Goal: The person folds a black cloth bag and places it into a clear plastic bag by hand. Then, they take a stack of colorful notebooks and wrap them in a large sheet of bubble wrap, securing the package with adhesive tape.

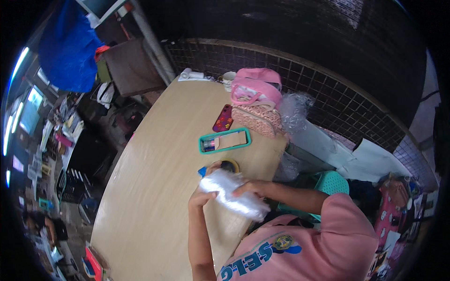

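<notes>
A shiny bundle wrapped in clear plastic [234, 195] is held above the near part of the table. My left hand [201, 196] grips its left end, with the thumb across the front and fingers behind. My right hand [249, 187] closes on the upper edge toward the right end. What is inside the wrapping cannot be made out. Just behind the bundle, a roll of tape [230, 165] is partly hidden. A small blue piece [202, 172] shows beside my left fingers; its kind is unclear.
On the pale wooden table [154, 154] are a teal basket [225, 150] holding small items, a flowered phone case [222, 118], pink bags [257, 86], a mug [228, 80] and a white roll [191, 75]. Crumpled clear plastic [295, 110] and a green stool [332, 182] stand right. Another person [40, 227] is far left.
</notes>
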### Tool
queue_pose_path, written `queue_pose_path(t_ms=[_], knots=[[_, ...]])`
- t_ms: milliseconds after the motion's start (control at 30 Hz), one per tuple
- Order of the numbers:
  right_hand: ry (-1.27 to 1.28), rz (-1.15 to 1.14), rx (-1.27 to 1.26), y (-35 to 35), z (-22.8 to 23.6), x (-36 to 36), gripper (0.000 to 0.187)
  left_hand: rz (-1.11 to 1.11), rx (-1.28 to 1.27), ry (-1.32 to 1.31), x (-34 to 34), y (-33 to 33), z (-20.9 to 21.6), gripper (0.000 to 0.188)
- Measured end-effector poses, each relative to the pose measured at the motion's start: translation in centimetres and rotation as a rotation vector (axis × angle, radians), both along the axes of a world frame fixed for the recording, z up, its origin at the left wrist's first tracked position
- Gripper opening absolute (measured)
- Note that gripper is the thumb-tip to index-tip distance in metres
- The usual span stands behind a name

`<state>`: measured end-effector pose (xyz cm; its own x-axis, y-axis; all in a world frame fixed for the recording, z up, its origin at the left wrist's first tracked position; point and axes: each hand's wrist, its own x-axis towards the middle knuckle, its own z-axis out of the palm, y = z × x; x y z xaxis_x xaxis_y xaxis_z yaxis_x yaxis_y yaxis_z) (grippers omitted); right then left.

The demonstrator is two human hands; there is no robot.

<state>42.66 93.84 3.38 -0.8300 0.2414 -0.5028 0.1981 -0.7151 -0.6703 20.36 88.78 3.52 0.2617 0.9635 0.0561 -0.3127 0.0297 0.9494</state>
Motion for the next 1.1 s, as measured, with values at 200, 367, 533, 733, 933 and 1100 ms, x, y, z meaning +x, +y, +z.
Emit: queue_pose_path(t_ms=[200, 367, 533, 733, 933, 1100], knots=[[-0.435, -0.815, 0.546, 9.9, 4.5, 15.3, 0.055, 0.282, 0.285, 0.604, 6.8, 9.5, 1.5, 0.068], [-0.907, -0.873, 1.565, 21.5, 5.0, 21.6, 0.062, 0.634, 0.775, 1.089, 13.7, 24.5, 5.0, 0.078], [-0.891, -0.971, 1.945, 29.1, 5.1, 18.5, 0.061, 0.275, 0.850, 1.777, 16.0, 36.1, 5.2, 0.108], [-0.875, -0.701, 2.278, 34.1, 4.5, 15.2, 0.062, -0.103, 0.633, 1.704, 14.8, 37.5, 1.6, 0.059], [-1.034, -0.424, 1.825, 38.6, 3.9, 10.7, 0.050, -0.057, 0.748, 1.703, 12.9, 35.5, 1.9, 0.037], [-0.728, -0.319, 2.008, 42.6, -1.1, 14.4, 0.046, 0.207, 0.906, 1.345, 12.8, 34.9, 4.0, 0.065]])
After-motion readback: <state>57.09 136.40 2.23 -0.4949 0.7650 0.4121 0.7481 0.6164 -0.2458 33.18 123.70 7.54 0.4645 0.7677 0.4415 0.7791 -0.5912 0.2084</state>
